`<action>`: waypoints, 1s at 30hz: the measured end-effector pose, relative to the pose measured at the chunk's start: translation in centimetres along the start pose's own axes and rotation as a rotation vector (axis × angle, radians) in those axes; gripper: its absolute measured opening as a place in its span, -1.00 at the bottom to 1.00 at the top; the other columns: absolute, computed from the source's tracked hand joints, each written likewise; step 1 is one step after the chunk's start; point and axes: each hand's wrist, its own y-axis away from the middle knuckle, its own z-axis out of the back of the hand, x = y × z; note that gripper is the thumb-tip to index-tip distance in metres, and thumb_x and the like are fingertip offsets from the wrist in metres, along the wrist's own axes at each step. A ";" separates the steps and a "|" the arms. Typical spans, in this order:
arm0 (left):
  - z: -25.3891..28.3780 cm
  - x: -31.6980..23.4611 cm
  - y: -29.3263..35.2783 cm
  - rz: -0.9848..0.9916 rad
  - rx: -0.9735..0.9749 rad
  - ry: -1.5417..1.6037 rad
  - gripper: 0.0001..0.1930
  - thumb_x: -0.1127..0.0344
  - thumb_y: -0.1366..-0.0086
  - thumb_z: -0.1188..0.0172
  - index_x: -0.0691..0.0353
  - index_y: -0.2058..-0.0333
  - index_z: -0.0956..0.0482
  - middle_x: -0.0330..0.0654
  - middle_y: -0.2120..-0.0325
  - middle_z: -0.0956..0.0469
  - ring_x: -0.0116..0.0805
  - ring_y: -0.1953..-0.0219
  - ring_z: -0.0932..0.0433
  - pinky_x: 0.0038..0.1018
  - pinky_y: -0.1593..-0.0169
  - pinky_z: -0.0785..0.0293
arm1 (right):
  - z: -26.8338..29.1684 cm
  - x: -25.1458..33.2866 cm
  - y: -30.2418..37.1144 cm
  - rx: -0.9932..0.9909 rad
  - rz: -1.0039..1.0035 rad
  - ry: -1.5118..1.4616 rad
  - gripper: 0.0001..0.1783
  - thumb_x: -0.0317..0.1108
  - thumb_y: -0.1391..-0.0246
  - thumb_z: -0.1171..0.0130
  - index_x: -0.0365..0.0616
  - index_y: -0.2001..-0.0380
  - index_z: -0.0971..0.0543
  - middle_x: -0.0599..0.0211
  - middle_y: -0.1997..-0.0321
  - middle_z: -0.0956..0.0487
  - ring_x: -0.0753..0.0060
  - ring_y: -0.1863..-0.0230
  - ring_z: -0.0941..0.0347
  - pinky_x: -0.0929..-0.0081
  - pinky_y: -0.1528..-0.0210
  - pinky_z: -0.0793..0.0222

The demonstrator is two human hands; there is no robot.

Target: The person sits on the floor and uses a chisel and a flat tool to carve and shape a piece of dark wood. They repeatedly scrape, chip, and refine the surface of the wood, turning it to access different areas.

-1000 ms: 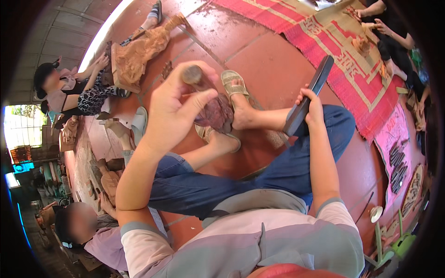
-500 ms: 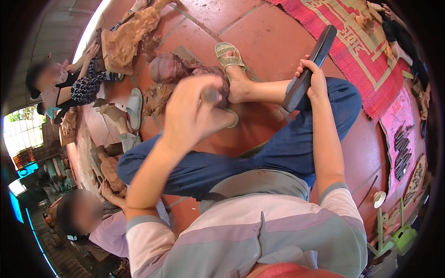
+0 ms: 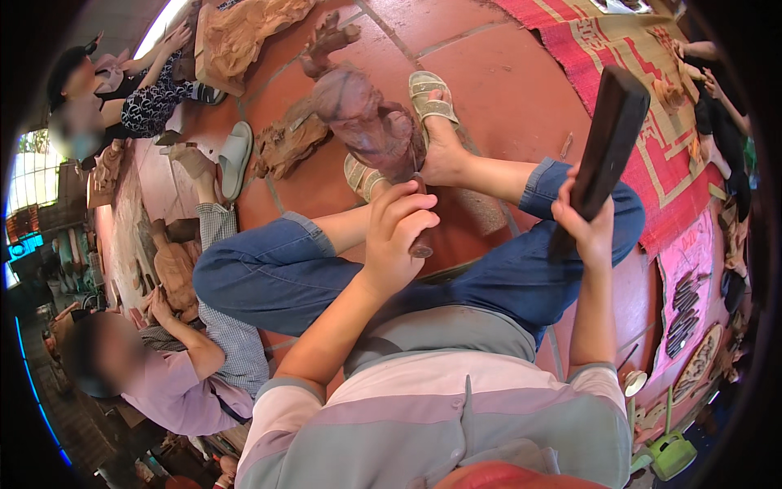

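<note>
A reddish-brown wood carving [image 3: 366, 118] stands on the floor between my sandalled feet. My left hand [image 3: 397, 232] is wrapped round a wooden-handled chisel [image 3: 421, 246], whose far end reaches the carving's near side. Its blade is hidden from me. On the right, above my knee, my right hand [image 3: 585, 218] grips a long, dark, squared wooden mallet [image 3: 612, 122]. The mallet is raised and tilted, apart from the chisel.
Behind the carving lies a rough brown wood piece [image 3: 289, 143]. A loose grey slipper [image 3: 235, 161] is on the left. People work on carvings at both sides. A red patterned mat [image 3: 562, 57] and a pink cloth [image 3: 692, 253] with several tools spread to the right.
My left hand has come down and right, bringing the chisel to the carving. The right hand has turned the mallet more upright and moved it rightward. My view has shifted.
</note>
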 end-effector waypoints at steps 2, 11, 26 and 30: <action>-0.1 0.3 0.2 0.011 0.003 0.004 -0.64 0.64 0.16 -0.17 0.14 0.34 -0.42 -0.20 0.17 -0.48 -0.03 0.01 -0.41 -0.23 0.05 -0.38 | 0.1 1.9 1.3 0.079 -0.023 0.141 -0.55 -0.53 0.22 -0.29 -0.19 0.17 -0.41 0.49 0.48 -0.43 0.71 0.47 -0.34 0.68 0.42 -0.22; -0.5 1.0 -0.2 0.043 0.009 0.049 -0.62 0.67 0.20 -0.16 0.16 0.33 -0.42 -0.17 0.19 -0.48 0.00 0.02 -0.41 -0.23 0.04 -0.37 | -0.5 5.6 2.4 0.408 0.783 0.878 -0.51 -0.43 0.53 -0.26 -0.10 0.31 -0.55 0.38 0.52 -0.47 0.27 0.53 -0.41 0.40 0.49 -0.32; -1.1 0.7 0.5 -0.030 0.023 -0.007 -0.62 0.62 0.17 -0.16 0.14 0.31 -0.38 -0.17 0.19 -0.48 -0.01 0.02 -0.39 -0.19 0.02 -0.35 | -0.6 1.7 2.0 0.322 0.847 0.919 -0.52 -0.48 0.47 -0.17 0.02 0.28 -0.56 0.46 0.54 -0.39 0.39 0.53 -0.34 0.46 0.49 -0.26; -0.8 0.4 0.3 -0.013 0.037 0.002 -0.60 0.65 0.21 -0.15 0.14 0.32 -0.38 -0.18 0.19 -0.48 -0.01 -0.01 -0.38 -0.18 0.00 -0.35 | -0.5 2.2 2.2 0.304 0.877 0.912 -0.50 -0.45 0.53 -0.21 0.01 0.29 -0.58 0.45 0.54 -0.42 0.38 0.52 -0.36 0.47 0.48 -0.27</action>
